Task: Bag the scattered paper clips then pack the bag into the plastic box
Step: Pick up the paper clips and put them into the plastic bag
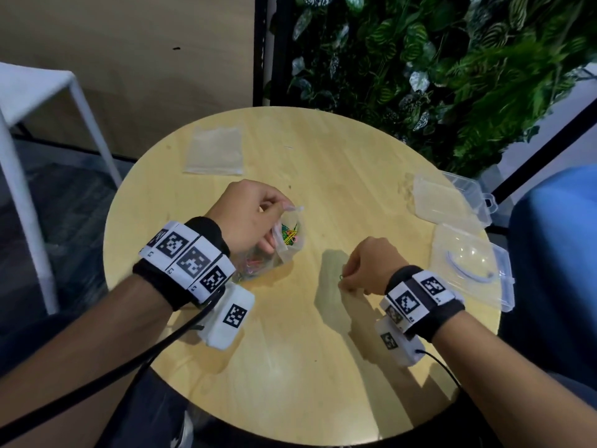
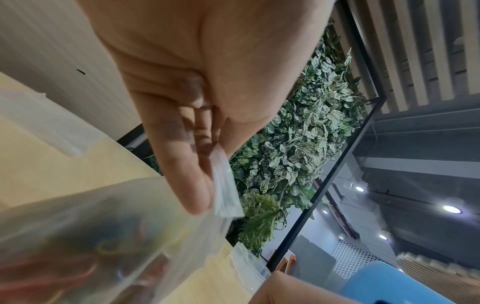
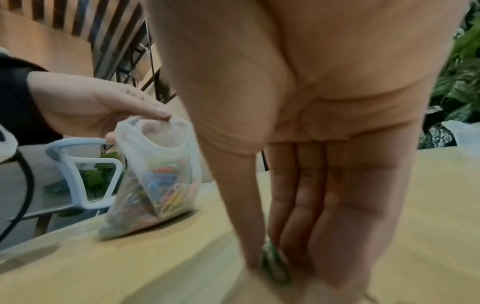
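A small clear bag (image 1: pixel 284 240) (image 3: pixel 155 185) (image 2: pixel 109 246) of several coloured paper clips stands on the round wooden table (image 1: pixel 290 367). My left hand (image 1: pixel 252 218) (image 2: pixel 197 156) (image 3: pixel 103 107) pinches its open rim between thumb and fingers and holds the mouth up. To the right, my right hand (image 1: pixel 358 270) (image 3: pixel 285 246) reaches down to the tabletop and pinches a green paper clip (image 1: pixel 341 278) (image 3: pixel 275 261) between thumb and fingers. An open clear plastic box (image 1: pixel 468 270) lies at the table's right edge.
A stack of flat empty bags (image 1: pixel 214 150) lies at the table's far left. A second clear plastic box (image 1: pixel 452 195) sits at the far right. A plant wall (image 1: pixel 436 59) stands behind, a white table (image 1: pixel 32 92) at left, a blue seat (image 1: pixel 559 253) at right.
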`<state>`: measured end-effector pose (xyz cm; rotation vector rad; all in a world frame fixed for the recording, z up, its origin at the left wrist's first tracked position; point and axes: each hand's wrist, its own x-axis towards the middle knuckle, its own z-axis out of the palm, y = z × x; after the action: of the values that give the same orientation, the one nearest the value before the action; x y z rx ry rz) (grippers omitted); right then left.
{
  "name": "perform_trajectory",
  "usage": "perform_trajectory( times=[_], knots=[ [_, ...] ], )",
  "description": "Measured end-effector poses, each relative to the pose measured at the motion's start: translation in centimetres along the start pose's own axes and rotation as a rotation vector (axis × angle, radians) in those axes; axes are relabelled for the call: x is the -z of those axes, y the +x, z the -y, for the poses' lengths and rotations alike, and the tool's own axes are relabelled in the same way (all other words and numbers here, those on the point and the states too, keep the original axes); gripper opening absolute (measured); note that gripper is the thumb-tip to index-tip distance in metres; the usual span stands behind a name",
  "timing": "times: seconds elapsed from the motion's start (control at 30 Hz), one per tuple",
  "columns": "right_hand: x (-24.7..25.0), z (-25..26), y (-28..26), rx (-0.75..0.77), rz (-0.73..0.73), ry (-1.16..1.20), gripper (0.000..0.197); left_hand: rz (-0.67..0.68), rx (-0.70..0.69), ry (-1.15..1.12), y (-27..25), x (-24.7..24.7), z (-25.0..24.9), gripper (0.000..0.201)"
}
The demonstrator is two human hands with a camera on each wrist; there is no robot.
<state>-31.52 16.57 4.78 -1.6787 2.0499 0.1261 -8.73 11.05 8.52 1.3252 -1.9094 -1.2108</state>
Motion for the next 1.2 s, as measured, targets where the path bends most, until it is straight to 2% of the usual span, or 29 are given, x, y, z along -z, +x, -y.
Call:
perform_trajectory(
  times=[0.07, 0.2, 0.3, 0.4, 0.57, 0.63, 0.73, 0.93, 1.0, 1.07, 1.13, 1.2],
  knots=[
    [-0.6, -0.1, 0.1, 0.015, 0.004, -0.019, 0.009, -0.003, -0.009, 0.016, -0.1, 0.2, 0.0, 0.019],
    [-0.9, -0.2, 0.1, 0.135, 0.200, -0.077, 0.012, -0.007, -0.038, 0.042, -0.2, 0.5, 0.0, 0.020],
    [-0.9, 0.1, 0.3, 0.192, 0.241, -0.163, 0.016, 0.003, -0.050, 0.059, -0.1, 0.4, 0.2, 0.020],
    [0.2, 0.3, 0.3, 0.272, 0.143, -0.116, 0.016, 0.007, -0.069, 0.074, 0.0, 0.2, 0.3, 0.020],
    [2.7, 1.8, -0.5, 0.500, -0.201, 0.459, 0.009, -0.004, -0.095, 0.096, 0.3, -0.3, 0.2, 0.017],
    [2.7, 2.7, -0.7, 0.576, -0.272, 0.534, 0.010, -0.005, -0.112, 0.106, 0.3, -0.6, 0.0, 0.017],
    [1.6, 3.9, -0.6, 0.629, -0.336, 0.500, 0.008, -0.003, -0.128, 0.142, 0.4, -0.8, 0.1, 0.016],
    [-0.5, 4.6, -0.3, 0.714, -0.351, 0.336, 0.008, -0.004, -0.131, 0.102, 0.3, -0.7, 0.2, 0.019],
    [-0.1, 4.4, -0.2, 0.720, -0.431, 0.391, 0.013, -0.012, -0.137, 0.098, 0.3, -0.6, 0.2, 0.020],
    [0.6, 3.9, 0.1, 0.670, -0.523, 0.491, 0.026, -0.012, -0.146, 0.096, 0.4, -0.4, 0.3, 0.021],
    [1.0, 3.4, 0.4, 0.591, -0.437, 0.595, 0.041, 0.005, -0.174, 0.099, 0.5, -0.3, 0.5, 0.021],
    [0.7, 3.3, 0.6, 0.561, -0.278, 0.642, 0.041, 0.046, -0.212, 0.094, 0.5, -0.3, 0.4, 0.021]
  ],
)
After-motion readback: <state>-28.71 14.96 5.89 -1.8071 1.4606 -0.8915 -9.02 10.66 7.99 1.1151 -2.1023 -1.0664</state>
